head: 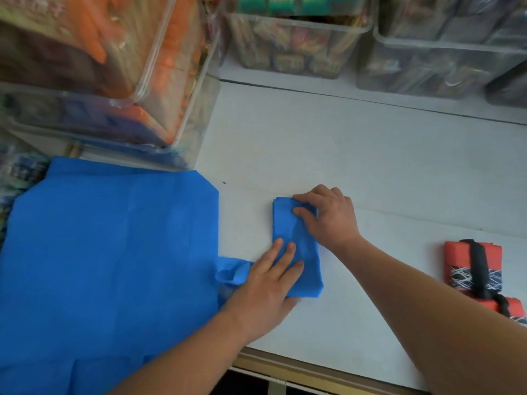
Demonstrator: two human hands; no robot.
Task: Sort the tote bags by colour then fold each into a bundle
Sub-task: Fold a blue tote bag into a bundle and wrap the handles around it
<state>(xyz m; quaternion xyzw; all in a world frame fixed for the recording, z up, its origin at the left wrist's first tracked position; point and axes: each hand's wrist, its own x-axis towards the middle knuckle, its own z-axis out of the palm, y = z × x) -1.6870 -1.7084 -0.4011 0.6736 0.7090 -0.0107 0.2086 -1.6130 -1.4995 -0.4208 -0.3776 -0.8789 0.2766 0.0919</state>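
Left hand (265, 286) flat, right hand (330, 220) fingers (309, 198) pinched, on folded blue tote (296, 232); red bundle (470, 260), bins (299, 44) nearby

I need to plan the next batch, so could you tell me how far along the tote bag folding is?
Done: two red bundles lie at the right. In hand: a blue bag folded into a narrow strip, left hand pressing its near end, right hand pinching its far end. Left: the flat blue bags beside it are unfolded.
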